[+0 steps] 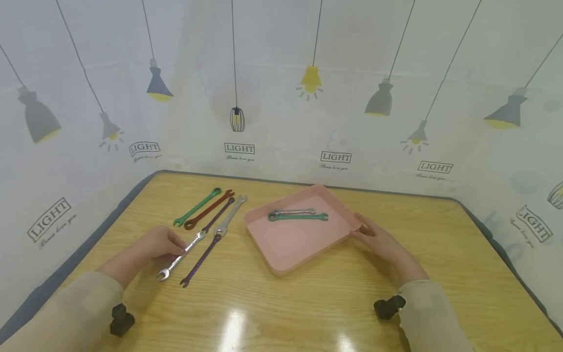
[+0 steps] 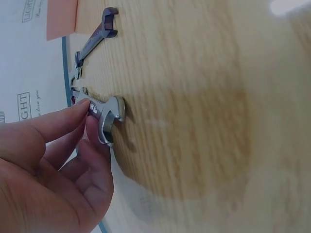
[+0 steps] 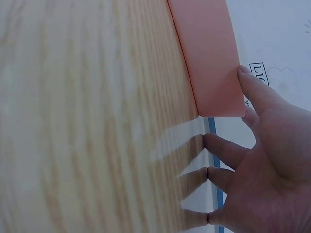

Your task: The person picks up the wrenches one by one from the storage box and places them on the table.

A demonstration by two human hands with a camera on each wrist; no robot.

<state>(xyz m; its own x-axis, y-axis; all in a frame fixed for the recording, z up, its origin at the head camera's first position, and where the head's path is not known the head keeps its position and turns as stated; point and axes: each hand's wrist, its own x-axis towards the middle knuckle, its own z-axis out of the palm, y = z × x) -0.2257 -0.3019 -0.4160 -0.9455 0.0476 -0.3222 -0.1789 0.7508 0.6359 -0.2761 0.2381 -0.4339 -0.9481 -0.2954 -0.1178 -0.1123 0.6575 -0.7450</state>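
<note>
My left hand (image 1: 164, 244) pinches a shiny silver open-end wrench (image 1: 181, 257) by its shaft, between thumb and fingers. In the left wrist view the jaw end of that wrench (image 2: 111, 119) juts past the fingertips, close over the table. Beside it lies a purple wrench (image 1: 200, 261). My right hand (image 1: 378, 237) is at the right corner of a pink tray (image 1: 281, 249); thumb at the rim, index finger partly hidden behind the corner, other fingers spread toward the table. Inside the tray are a green wrench (image 1: 299, 217) and a smaller silver wrench (image 1: 295, 211).
Left of the tray, a green wrench (image 1: 198, 207), a red wrench (image 1: 208, 210), another purple wrench (image 1: 218, 215) and a matte silver wrench (image 1: 231, 215) lie side by side on the wooden table (image 1: 281, 313). A lamp-patterned curtain (image 1: 281, 102) stands behind the table.
</note>
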